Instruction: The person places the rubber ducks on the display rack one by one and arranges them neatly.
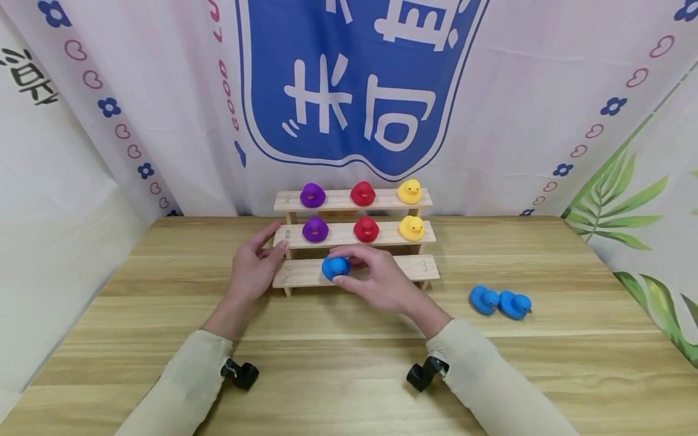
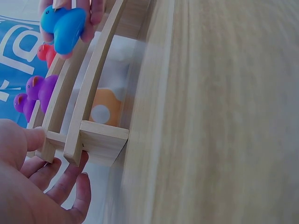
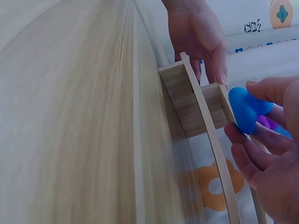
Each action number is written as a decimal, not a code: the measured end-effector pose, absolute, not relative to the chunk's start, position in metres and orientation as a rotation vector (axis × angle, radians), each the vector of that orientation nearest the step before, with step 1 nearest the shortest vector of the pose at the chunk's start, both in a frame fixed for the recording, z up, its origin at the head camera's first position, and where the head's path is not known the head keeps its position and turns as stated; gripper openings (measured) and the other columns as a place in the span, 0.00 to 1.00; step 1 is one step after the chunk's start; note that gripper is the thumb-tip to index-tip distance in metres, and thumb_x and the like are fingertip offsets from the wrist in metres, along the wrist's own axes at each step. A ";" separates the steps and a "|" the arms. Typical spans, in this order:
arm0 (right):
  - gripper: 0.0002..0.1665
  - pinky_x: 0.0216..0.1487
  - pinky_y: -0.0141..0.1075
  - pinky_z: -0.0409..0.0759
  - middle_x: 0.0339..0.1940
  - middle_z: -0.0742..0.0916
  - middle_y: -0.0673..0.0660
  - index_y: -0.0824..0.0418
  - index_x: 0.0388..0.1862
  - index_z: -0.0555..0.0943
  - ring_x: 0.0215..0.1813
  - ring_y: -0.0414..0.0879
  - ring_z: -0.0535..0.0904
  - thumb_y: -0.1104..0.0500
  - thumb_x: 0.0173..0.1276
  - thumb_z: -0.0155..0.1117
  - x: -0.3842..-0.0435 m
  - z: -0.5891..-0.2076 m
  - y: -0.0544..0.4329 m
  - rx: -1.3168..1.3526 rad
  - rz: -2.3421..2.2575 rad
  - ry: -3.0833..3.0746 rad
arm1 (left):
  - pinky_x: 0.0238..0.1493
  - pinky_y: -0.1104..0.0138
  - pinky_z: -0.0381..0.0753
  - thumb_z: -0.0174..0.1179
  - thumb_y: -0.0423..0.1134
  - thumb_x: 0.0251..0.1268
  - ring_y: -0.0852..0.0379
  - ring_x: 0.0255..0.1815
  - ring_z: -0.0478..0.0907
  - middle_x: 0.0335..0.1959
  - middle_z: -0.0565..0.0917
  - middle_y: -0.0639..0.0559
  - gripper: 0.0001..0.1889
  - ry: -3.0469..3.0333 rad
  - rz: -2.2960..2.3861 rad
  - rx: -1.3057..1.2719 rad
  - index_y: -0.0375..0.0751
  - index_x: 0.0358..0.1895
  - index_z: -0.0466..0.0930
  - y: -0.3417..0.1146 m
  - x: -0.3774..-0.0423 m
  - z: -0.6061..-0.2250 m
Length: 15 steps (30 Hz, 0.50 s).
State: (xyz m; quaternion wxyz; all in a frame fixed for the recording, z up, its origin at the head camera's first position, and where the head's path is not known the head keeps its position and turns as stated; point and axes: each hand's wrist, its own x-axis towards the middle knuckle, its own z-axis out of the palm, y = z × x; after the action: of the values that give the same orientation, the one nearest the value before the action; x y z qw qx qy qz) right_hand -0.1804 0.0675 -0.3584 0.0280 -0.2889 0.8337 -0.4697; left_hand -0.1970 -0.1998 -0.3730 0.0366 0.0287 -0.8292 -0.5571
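My right hand (image 1: 380, 280) pinches a blue rubber duck (image 1: 335, 267) between thumb and fingers, just over the lowest tier of a three-tier wooden stand (image 1: 412, 267). In the right wrist view the same blue duck (image 3: 246, 108) appears raised off the shelf edge. At the stand's left end, my left hand (image 1: 254, 266) grips the wood. The left wrist view shows its thumb (image 2: 33, 138) on the middle tier's end and its fingers curled around beneath. Purple ducks (image 1: 315, 229), red ducks (image 1: 366, 229) and yellow ducks (image 1: 411, 228) sit on the upper two tiers.
Two more blue ducks (image 1: 484, 300) lie side by side on the wooden table (image 1: 338, 375), right of the stand. A printed curtain (image 1: 491, 121) hangs right behind the stand. Dark wrist cameras (image 1: 240, 374) sit at both cuffs.
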 end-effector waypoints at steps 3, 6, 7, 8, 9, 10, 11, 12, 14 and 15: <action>0.24 0.71 0.45 0.83 0.68 0.86 0.52 0.54 0.67 0.83 0.67 0.49 0.82 0.57 0.73 0.74 -0.181 -0.359 0.063 -0.870 -1.439 2.567 | 0.45 0.81 0.82 0.58 0.47 0.82 0.45 0.68 0.81 0.85 0.65 0.51 0.30 -2.552 -1.708 0.102 0.56 0.82 0.66 -0.199 -0.197 -0.373; 0.24 0.70 0.45 0.82 0.67 0.86 0.52 0.52 0.67 0.83 0.66 0.49 0.82 0.56 0.74 0.73 -0.183 -0.360 0.058 -0.858 -1.438 2.554 | 0.45 0.81 0.81 0.58 0.47 0.83 0.45 0.68 0.81 0.85 0.65 0.50 0.30 -2.552 -1.705 0.101 0.55 0.82 0.65 -0.199 -0.198 -0.374; 0.24 0.70 0.45 0.82 0.67 0.86 0.51 0.52 0.67 0.83 0.66 0.49 0.82 0.56 0.74 0.73 -0.183 -0.360 0.057 -0.851 -1.440 2.547 | 0.45 0.82 0.80 0.58 0.47 0.83 0.45 0.68 0.81 0.85 0.65 0.50 0.30 -2.552 -1.702 0.099 0.55 0.82 0.66 -0.199 -0.198 -0.374; 0.23 0.71 0.46 0.82 0.67 0.86 0.51 0.52 0.67 0.83 0.67 0.49 0.82 0.55 0.74 0.73 -0.184 -0.361 0.055 -0.846 -1.443 2.543 | 0.46 0.82 0.80 0.58 0.47 0.83 0.45 0.69 0.81 0.85 0.65 0.49 0.30 -2.552 -1.697 0.096 0.54 0.82 0.66 -0.199 -0.198 -0.374; 0.23 0.71 0.46 0.82 0.67 0.86 0.51 0.51 0.66 0.83 0.67 0.49 0.81 0.55 0.74 0.73 -0.184 -0.361 0.053 -0.840 -1.445 2.537 | 0.46 0.82 0.80 0.58 0.48 0.83 0.45 0.69 0.81 0.84 0.65 0.49 0.30 -2.552 -1.693 0.091 0.54 0.82 0.66 -0.200 -0.198 -0.374; 0.23 0.72 0.46 0.81 0.67 0.86 0.51 0.51 0.66 0.83 0.68 0.49 0.81 0.55 0.74 0.73 -0.185 -0.361 0.051 -0.834 -1.446 2.532 | 0.46 0.83 0.79 0.58 0.47 0.82 0.44 0.69 0.81 0.84 0.65 0.48 0.30 -2.551 -1.691 0.088 0.54 0.82 0.66 -0.200 -0.199 -0.374; 0.23 0.73 0.47 0.81 0.68 0.86 0.51 0.51 0.66 0.83 0.69 0.50 0.81 0.55 0.74 0.73 -0.186 -0.362 0.050 -0.826 -1.446 2.529 | 0.46 0.83 0.79 0.58 0.47 0.82 0.44 0.69 0.81 0.84 0.65 0.48 0.30 -2.551 -1.688 0.086 0.54 0.82 0.66 -0.200 -0.199 -0.375; 0.23 0.73 0.47 0.80 0.68 0.86 0.51 0.50 0.66 0.83 0.69 0.50 0.80 0.55 0.74 0.73 -0.186 -0.362 0.048 -0.816 -1.446 2.525 | 0.46 0.83 0.79 0.58 0.47 0.82 0.44 0.69 0.81 0.84 0.65 0.48 0.30 -2.550 -1.687 0.083 0.54 0.82 0.66 -0.200 -0.199 -0.374; 0.23 0.75 0.48 0.79 0.69 0.85 0.51 0.50 0.66 0.83 0.70 0.50 0.80 0.55 0.74 0.73 -0.187 -0.363 0.045 -0.799 -1.443 2.519 | 0.47 0.84 0.79 0.58 0.47 0.82 0.44 0.70 0.81 0.84 0.65 0.48 0.30 -2.552 -1.688 0.084 0.54 0.82 0.66 -0.199 -0.199 -0.374; 0.23 0.75 0.48 0.79 0.69 0.85 0.51 0.50 0.66 0.83 0.71 0.50 0.80 0.55 0.74 0.73 -0.187 -0.364 0.044 -0.792 -1.441 2.516 | 0.47 0.84 0.79 0.58 0.47 0.82 0.44 0.70 0.81 0.84 0.65 0.48 0.30 -2.553 -1.690 0.085 0.54 0.82 0.66 -0.199 -0.199 -0.374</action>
State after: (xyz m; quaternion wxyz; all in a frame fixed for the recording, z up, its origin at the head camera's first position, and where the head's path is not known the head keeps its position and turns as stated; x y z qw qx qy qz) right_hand -0.1873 0.0441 -0.3638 0.0678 -0.2628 0.8351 -0.4784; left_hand -0.1991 -0.1994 -0.3742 0.0393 0.0277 -0.8329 -0.5513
